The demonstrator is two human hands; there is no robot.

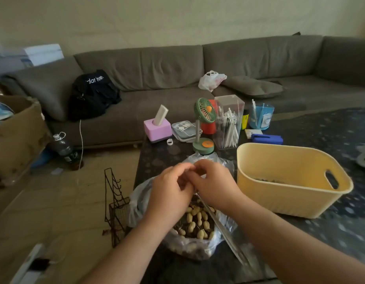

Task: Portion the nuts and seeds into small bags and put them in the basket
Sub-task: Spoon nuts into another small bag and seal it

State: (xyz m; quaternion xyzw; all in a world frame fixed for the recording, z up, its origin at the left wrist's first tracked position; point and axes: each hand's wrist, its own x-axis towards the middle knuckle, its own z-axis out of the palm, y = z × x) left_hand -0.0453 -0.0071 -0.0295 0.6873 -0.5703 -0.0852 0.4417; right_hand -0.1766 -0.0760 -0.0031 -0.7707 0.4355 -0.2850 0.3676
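Clear plastic of a large bag (136, 203), filled with peanuts (198, 220), was recorded at the near edge of the dark desk (157, 158). Left hand (169, 193) and right hand (214, 185) were held together above it, fingertips meeting and pinched on a small clear bag (220, 228); its contents could not be made out. Yellow basket (288, 181) was noted just beside the bags, toward the right edge. Green fan (204, 124), pink box (157, 128) and pen holder (228, 124) were listed along the far edge.
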